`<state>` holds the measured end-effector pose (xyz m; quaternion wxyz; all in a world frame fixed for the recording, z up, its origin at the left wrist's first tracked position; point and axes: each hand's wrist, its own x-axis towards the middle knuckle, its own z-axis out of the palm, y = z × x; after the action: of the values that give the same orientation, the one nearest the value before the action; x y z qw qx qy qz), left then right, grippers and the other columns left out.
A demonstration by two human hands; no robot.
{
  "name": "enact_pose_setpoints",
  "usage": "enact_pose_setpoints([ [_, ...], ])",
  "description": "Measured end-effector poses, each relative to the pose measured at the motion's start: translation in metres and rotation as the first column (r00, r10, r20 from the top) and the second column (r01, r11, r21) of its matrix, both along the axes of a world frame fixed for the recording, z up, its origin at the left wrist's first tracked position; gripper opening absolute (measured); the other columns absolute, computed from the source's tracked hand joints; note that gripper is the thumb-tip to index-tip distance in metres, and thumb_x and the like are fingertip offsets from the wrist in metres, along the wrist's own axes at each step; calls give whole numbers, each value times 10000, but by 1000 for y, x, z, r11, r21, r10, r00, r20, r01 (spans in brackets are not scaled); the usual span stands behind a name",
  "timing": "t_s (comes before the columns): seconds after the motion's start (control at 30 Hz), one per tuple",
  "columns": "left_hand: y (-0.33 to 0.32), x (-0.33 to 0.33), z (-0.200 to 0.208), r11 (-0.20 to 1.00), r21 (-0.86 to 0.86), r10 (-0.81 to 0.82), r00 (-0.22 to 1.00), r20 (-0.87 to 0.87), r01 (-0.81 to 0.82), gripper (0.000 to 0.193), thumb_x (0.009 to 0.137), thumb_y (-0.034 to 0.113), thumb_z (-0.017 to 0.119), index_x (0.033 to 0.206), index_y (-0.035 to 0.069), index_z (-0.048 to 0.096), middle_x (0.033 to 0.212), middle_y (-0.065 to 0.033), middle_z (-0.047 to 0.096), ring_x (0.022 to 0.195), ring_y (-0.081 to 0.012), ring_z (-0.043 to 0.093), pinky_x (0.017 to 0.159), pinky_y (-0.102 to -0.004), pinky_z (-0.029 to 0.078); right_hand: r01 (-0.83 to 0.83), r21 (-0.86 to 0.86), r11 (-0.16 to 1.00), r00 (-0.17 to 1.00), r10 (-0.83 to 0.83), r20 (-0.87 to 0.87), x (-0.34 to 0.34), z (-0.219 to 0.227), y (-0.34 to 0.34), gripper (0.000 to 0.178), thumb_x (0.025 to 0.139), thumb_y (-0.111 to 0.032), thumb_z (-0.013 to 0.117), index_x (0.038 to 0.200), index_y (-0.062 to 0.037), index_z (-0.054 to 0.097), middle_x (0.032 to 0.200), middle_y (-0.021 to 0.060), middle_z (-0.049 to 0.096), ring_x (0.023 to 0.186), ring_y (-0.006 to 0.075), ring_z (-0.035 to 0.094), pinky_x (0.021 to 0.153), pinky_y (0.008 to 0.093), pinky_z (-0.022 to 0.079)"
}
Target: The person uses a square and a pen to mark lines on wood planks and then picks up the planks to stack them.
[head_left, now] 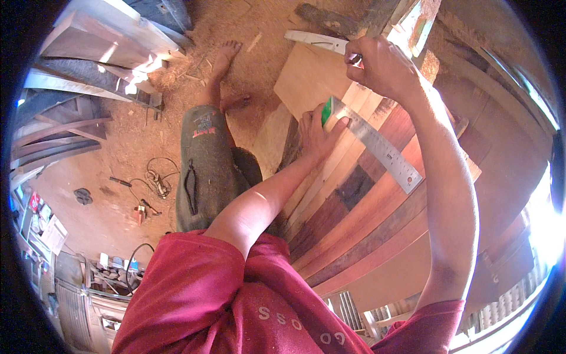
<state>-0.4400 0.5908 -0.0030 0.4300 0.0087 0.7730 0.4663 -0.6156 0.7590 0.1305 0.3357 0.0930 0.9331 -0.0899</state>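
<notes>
My left hand (317, 133) grips the green-edged stock of a try square (386, 154), fingers on its outer side and thumb on top. The square's metal blade lies slantwise across a panel of joined wood strips (336, 227) in light and reddish-brown tones. Beyond it, my right hand (383, 66) is closed above the panel's far end. A small dark and red bit shows between its curled fingers, but what it is stays hidden. A long, pale, flat piece (315, 40) with a slot reaches up to those fingers; I cannot tell whether it is held.
A thin wooden sheet (306, 76) extends past the panel's far end. Left on the dusty floor are a coiled cable (158, 184) and a red-and-black tool (141, 211). Boards (94, 44) lean at the far left. A large brown sheet (501, 159) stands at the right.
</notes>
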Motion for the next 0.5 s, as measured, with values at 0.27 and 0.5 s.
enact_pose_setpoints([
  [0.27,2,6,-9,998,47,38,999,-27,-36,693,880,538,686,1408,126,509,1224,-223,551,1183,-388,477,1031,-505,374,-15,-18,1000,1000,15,-18,-2,-1,0,189,784,-169,693,936,-57,705,917,179,699,843,326,704,790,432,567],
  [0.5,3,8,-11,999,32,25,999,-26,-25,668,884,529,682,1405,142,522,1214,-222,553,1169,-388,483,1032,-501,372,-31,-16,999,1000,31,2,1,-3,1,179,787,-164,682,922,-48,700,887,184,696,863,332,701,800,437,564],
])
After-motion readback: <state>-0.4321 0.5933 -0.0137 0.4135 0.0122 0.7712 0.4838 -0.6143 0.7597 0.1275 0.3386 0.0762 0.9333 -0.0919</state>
